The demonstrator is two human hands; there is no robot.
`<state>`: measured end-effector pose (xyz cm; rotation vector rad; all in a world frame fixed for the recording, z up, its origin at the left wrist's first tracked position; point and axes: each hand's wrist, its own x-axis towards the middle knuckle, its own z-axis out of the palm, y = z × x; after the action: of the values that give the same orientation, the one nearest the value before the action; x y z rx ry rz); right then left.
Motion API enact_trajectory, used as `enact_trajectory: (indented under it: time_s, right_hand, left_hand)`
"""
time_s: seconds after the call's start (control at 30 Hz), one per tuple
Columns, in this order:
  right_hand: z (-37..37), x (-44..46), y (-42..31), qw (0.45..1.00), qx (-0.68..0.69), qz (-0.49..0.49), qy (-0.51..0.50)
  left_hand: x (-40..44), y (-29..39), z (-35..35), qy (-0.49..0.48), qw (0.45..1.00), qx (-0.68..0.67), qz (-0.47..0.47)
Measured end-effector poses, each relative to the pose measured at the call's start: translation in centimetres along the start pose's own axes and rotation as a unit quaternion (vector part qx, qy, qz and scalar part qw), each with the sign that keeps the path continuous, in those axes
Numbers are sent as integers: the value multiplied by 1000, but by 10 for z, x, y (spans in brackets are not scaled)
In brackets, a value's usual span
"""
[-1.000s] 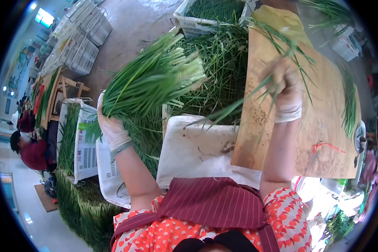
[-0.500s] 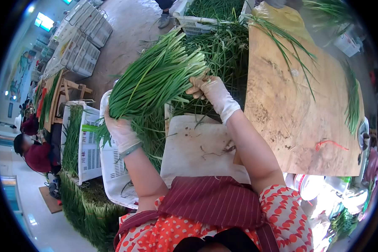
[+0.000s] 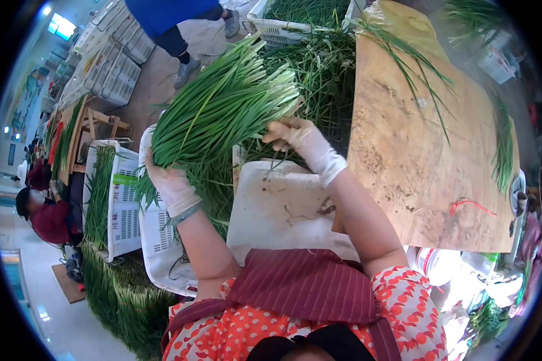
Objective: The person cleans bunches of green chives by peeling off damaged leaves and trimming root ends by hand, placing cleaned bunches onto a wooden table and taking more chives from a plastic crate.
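Observation:
A large bunch of long green stalks [image 3: 217,114] with pale root ends pointing right lies across my left hand [image 3: 170,183], which is gloved and wrapped round its leafy end from below. My right hand [image 3: 298,141], also gloved, is at the pale ends with its fingers bent; whether they pinch a stalk is too small to tell. Beneath the bunch are loose greens [image 3: 319,78]. A white cloth [image 3: 277,204] with dirt and root bits on it lies in front of me.
To the right stands a wooden board [image 3: 415,174] with loose stalks and a red tie [image 3: 473,206]. White crates [image 3: 126,207] of greens are at the left. A person in blue [image 3: 168,18] is at the top; a seated person in dark red [image 3: 51,222] is far left.
My right hand has come from above the board to the bunch's pale ends, and the stalks it held now lie on the board. A person in blue has come into view at the top.

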<state>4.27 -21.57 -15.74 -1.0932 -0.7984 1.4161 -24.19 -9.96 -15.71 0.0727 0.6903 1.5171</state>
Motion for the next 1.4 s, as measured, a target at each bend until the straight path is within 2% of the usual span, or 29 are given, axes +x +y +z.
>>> enact_trajectory:
  time_s: [0.1, 0.2, 0.27, 0.4, 0.43, 0.47, 0.53, 0.57, 0.63, 0.67, 0.7, 0.73, 0.77, 0.8, 0.87, 0.9, 0.97, 1.0, 1.07, 1.13, 1.23, 1.27, 1.4]
  right_hand:
    - [2, 12, 16, 1000, 12, 4, 26]
    - [-3, 8, 14, 999, 39, -8, 31]
    - [-15, 2, 13, 996, 36, -63, 59]
    - [-73, 0, -3, 977, -103, -120, 143]
    - [-76, -4, -18, 971, -48, -69, 223]
    - [-104, 6, -9, 964, -2, -108, 241]
    - [-131, 11, -19, 913, 165, -160, 336]
    - [-133, 15, -22, 914, 165, -161, 334]
    - [-120, 17, -37, 952, -56, -77, 291]
    - [-104, 16, -32, 970, -79, -66, 218]
    - [-99, 20, -31, 980, -163, -13, 116]
    - [-80, 17, -30, 987, -150, 2, 55]
    - [-68, 24, -26, 983, -173, 41, 45]
    - [-59, 28, -28, 986, -144, 82, -6]
    - [-53, 33, -20, 989, -109, 76, -64]
    - [-53, 32, -17, 989, -108, 76, -66]
    - [-56, 29, -12, 982, -83, 68, -155]
    - [-54, 27, -9, 982, -83, 70, -156]
    - [-50, 25, -4, 960, -185, 86, -189]
    - [-46, 24, 9, 962, -177, 70, -194]
    - [-30, 10, 9, 985, -168, 23, -13]
    - [-29, 7, 9, 985, -168, 22, -15]
    - [-52, 0, 6, 994, -36, -50, 89]
  left_hand:
    - [-12, -6, 7, -8, 1000, 28, 2]
    - [-30, -13, 22, 33, 997, 62, 36]
    - [-25, -10, 20, 42, 996, 56, 48]
    - [-21, -5, 14, 27, 996, 51, 63]
    - [-23, -5, 15, 26, 996, 62, 66]
    - [-25, -5, 16, 25, 995, 73, 69]
    - [-29, -6, 18, 30, 993, 83, 75]
    - [-30, -7, 18, 34, 992, 93, 81]
    - [-30, -7, 19, 29, 992, 94, 83]
    - [-30, -8, 18, 25, 992, 96, 83]
    - [-30, -9, 18, 25, 992, 96, 83]
    - [-29, -10, 18, 25, 992, 99, 78]
    - [-27, -11, 18, 24, 992, 102, 74]
    - [-24, -10, 16, 24, 992, 103, 75]
    - [-15, -4, 8, 20, 996, 61, 57]
    - [-18, -3, 10, 21, 996, 62, 60]
    - [-25, -4, 14, 10, 991, 97, 87]
    - [-31, -7, 19, 12, 991, 97, 87]
    - [-41, -14, 29, 43, 985, 111, 125]
    - [-37, -11, 26, 35, 988, 105, 109]
    - [-39, -14, 30, 29, 991, 79, 105]
    - [-41, -15, 31, 31, 991, 62, 115]
    - [-40, -9, 19, -9, 988, 50, 147]
